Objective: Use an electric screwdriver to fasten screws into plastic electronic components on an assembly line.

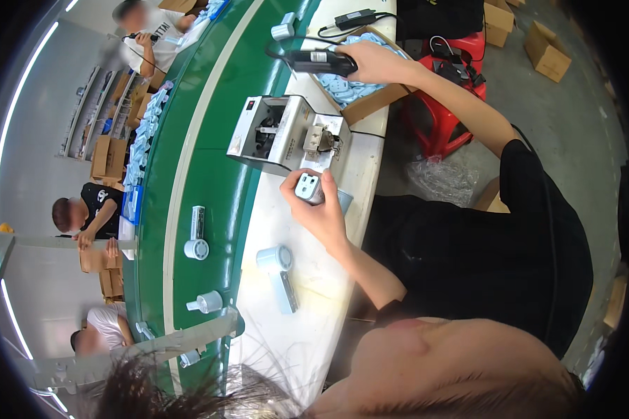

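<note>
My left hand (317,215) is closed around a small light blue housing (308,188), whose pale end with dark openings faces up. It is just in front of a white screw feeder (284,133) with an open top and a metal pickup block (319,143). Higher in the view, my right hand (377,64) grips a black electric screwdriver (321,63) with a cord, held above the feeder and the edge of a carton (370,105) of light blue parts. On the white bench lies a light blue device with a round head (275,258) and a handle.
A green conveyor belt (213,167) runs along the left, carrying several light blue devices (197,248). A black power adapter (355,19) with cables sits at the top of the bench. Right of the bench stands a red stool (437,119). Other people work across the belt.
</note>
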`<state>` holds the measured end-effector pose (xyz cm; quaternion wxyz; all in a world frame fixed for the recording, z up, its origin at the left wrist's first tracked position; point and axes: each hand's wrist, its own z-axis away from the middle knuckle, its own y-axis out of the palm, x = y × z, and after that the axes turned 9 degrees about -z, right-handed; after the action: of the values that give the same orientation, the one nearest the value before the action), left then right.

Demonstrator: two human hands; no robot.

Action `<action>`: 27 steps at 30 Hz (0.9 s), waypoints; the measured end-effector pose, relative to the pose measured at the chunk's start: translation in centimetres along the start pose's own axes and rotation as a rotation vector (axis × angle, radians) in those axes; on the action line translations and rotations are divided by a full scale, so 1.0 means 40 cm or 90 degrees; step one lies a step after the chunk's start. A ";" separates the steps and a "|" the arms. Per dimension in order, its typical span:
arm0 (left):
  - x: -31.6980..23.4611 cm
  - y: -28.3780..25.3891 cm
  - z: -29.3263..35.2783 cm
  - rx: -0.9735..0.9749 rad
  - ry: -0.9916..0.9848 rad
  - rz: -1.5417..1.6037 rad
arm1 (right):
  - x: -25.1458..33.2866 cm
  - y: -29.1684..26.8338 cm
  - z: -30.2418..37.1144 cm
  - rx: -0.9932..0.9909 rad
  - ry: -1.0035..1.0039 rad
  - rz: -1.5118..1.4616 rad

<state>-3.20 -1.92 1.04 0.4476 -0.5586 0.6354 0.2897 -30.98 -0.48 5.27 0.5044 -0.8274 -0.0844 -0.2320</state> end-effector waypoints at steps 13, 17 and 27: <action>0.037 -0.008 0.025 -0.042 0.154 -0.070 | 0.357 0.064 0.156 0.166 0.061 -0.804; 0.023 0.001 0.035 -0.074 0.134 -0.096 | 0.318 0.091 0.175 0.144 0.132 -0.812; 0.021 -0.003 0.010 -0.120 0.306 -0.216 | 0.316 0.081 0.191 0.174 0.108 -0.763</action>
<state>-2.95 -2.00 0.13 0.2725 -0.7482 0.5911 0.1286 -16.36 3.47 5.69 0.3929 -0.5429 -0.5228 -0.5269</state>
